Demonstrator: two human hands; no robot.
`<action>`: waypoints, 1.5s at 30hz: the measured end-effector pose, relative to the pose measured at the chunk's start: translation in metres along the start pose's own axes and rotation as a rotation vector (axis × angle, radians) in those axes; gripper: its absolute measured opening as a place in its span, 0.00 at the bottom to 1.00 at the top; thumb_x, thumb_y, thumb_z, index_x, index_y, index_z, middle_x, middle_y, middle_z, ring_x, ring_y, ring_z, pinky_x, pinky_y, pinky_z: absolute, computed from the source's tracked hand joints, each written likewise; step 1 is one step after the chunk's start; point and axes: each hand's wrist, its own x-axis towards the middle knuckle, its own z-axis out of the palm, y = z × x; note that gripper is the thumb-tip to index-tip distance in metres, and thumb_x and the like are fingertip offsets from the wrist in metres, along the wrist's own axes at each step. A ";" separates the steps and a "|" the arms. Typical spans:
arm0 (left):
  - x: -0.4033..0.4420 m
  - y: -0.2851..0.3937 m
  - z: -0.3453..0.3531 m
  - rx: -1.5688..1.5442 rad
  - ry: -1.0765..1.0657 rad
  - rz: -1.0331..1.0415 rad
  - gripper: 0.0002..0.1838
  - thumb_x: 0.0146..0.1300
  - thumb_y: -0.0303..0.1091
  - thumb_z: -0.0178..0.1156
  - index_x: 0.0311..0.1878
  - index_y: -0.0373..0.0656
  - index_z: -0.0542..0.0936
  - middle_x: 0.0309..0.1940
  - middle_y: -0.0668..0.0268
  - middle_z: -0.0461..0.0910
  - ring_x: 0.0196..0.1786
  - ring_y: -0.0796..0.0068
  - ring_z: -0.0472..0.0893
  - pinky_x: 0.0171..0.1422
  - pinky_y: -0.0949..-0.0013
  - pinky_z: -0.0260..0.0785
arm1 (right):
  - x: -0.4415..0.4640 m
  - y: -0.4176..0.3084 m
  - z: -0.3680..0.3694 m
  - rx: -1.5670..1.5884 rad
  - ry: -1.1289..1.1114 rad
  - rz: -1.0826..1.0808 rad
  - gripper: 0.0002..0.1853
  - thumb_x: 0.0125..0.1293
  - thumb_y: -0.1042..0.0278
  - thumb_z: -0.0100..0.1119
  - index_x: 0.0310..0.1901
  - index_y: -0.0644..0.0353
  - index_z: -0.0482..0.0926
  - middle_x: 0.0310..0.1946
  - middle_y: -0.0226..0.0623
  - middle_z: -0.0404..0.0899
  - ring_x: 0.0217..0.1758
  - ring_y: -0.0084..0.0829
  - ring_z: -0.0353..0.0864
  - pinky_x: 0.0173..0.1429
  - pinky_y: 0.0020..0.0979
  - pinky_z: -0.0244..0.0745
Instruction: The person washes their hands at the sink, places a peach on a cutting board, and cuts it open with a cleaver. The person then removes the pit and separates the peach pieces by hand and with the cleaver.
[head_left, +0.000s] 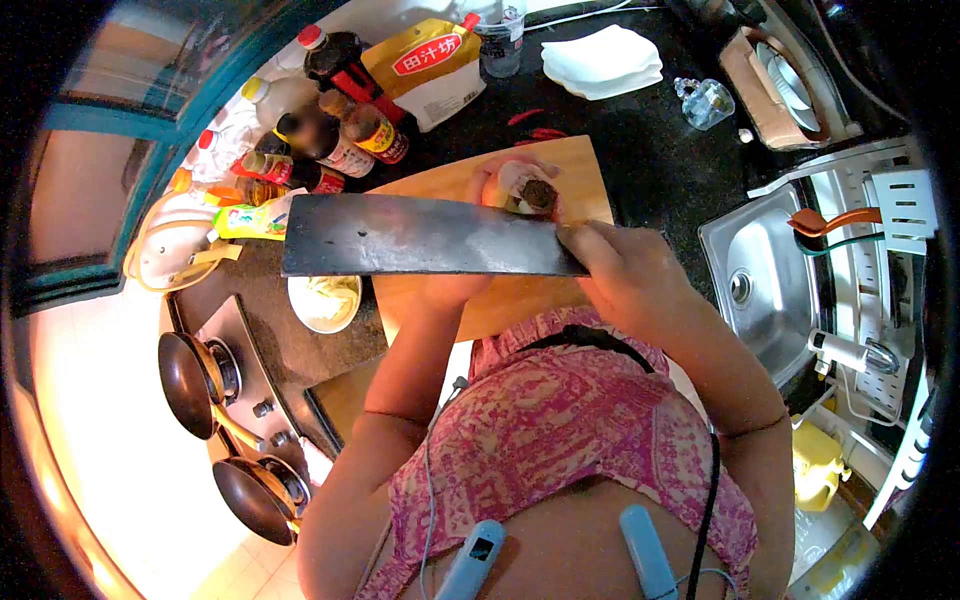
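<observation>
My right hand point(628, 262) is closed around the right end of a wide cleaver point(430, 235), its dark blade raised flat across the view to the left. My left hand point(458, 287) is under the blade; only its wrist edge shows and its fingers are hidden. Below the cleaver lies a wooden cutting board point(585, 170). Near the board's far edge sits a pale pink lump of food point(497, 182), like raw meat, with a dark brown round patch. A white bowl point(325, 325) of pale yellowish pieces stands left of the board.
Sauce bottles point(340, 60) and a yellow pouch point(425, 70) crowd the back left. Red chillies point(540, 135) and white plates point(600, 62) lie behind the board. A steel sink point(715, 235) is at right. Two pans point(188, 385) sit on the stove at left.
</observation>
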 end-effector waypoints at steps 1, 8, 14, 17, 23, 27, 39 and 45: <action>0.000 0.000 0.002 -0.001 0.019 0.000 0.37 0.59 0.49 0.61 0.65 0.40 0.57 0.59 0.58 0.67 0.57 0.69 0.72 0.60 0.65 0.66 | -0.001 0.000 0.000 -0.018 -0.004 0.012 0.08 0.57 0.69 0.51 0.38 0.58 0.67 0.24 0.39 0.76 0.27 0.45 0.80 0.31 0.43 0.76; 0.001 0.003 0.005 0.005 0.024 0.034 0.36 0.59 0.48 0.62 0.63 0.40 0.57 0.56 0.57 0.69 0.52 0.69 0.75 0.52 0.67 0.71 | 0.001 0.001 -0.008 0.113 -0.075 0.099 0.12 0.52 0.76 0.58 0.40 0.64 0.72 0.31 0.48 0.77 0.33 0.52 0.78 0.35 0.44 0.74; 0.003 -0.009 0.001 -0.040 -0.078 0.091 0.37 0.58 0.46 0.65 0.62 0.39 0.57 0.53 0.59 0.71 0.47 0.71 0.78 0.38 0.72 0.75 | -0.002 0.001 -0.007 0.140 -0.028 0.100 0.11 0.53 0.76 0.57 0.39 0.64 0.72 0.31 0.49 0.77 0.33 0.53 0.78 0.35 0.45 0.74; 0.003 -0.003 0.008 -0.093 -0.045 0.092 0.36 0.58 0.42 0.64 0.62 0.40 0.56 0.53 0.60 0.70 0.46 0.72 0.78 0.37 0.72 0.75 | -0.002 0.000 -0.008 0.130 -0.039 0.114 0.12 0.53 0.77 0.57 0.40 0.64 0.72 0.32 0.49 0.78 0.34 0.52 0.79 0.37 0.45 0.75; -0.001 0.001 0.009 0.537 0.069 0.323 0.31 0.60 0.34 0.62 0.62 0.40 0.59 0.52 0.61 0.70 0.45 0.71 0.78 0.42 0.70 0.74 | -0.004 0.002 -0.008 0.118 0.001 0.090 0.13 0.52 0.78 0.58 0.41 0.65 0.72 0.33 0.49 0.78 0.35 0.52 0.79 0.37 0.44 0.75; -0.001 0.005 0.013 0.225 0.042 0.262 0.27 0.62 0.35 0.58 0.61 0.39 0.62 0.48 0.62 0.74 0.44 0.70 0.78 0.50 0.70 0.71 | -0.006 0.007 -0.006 0.156 0.047 0.061 0.15 0.51 0.79 0.57 0.43 0.66 0.72 0.32 0.50 0.77 0.35 0.52 0.79 0.37 0.44 0.75; 0.002 0.011 0.014 -0.435 0.009 -0.078 0.47 0.59 0.61 0.58 0.69 0.41 0.48 0.47 0.53 0.75 0.37 0.64 0.80 0.36 0.65 0.73 | -0.006 0.004 -0.025 0.653 0.351 0.197 0.11 0.62 0.75 0.60 0.45 0.65 0.74 0.37 0.43 0.83 0.42 0.29 0.84 0.47 0.30 0.76; 0.010 0.015 0.010 -0.477 -0.145 -0.064 0.43 0.61 0.65 0.50 0.67 0.41 0.53 0.43 0.56 0.77 0.28 0.71 0.78 0.27 0.71 0.72 | -0.016 0.008 -0.032 0.831 0.352 0.276 0.13 0.64 0.76 0.58 0.50 0.65 0.74 0.43 0.36 0.83 0.47 0.24 0.81 0.54 0.26 0.72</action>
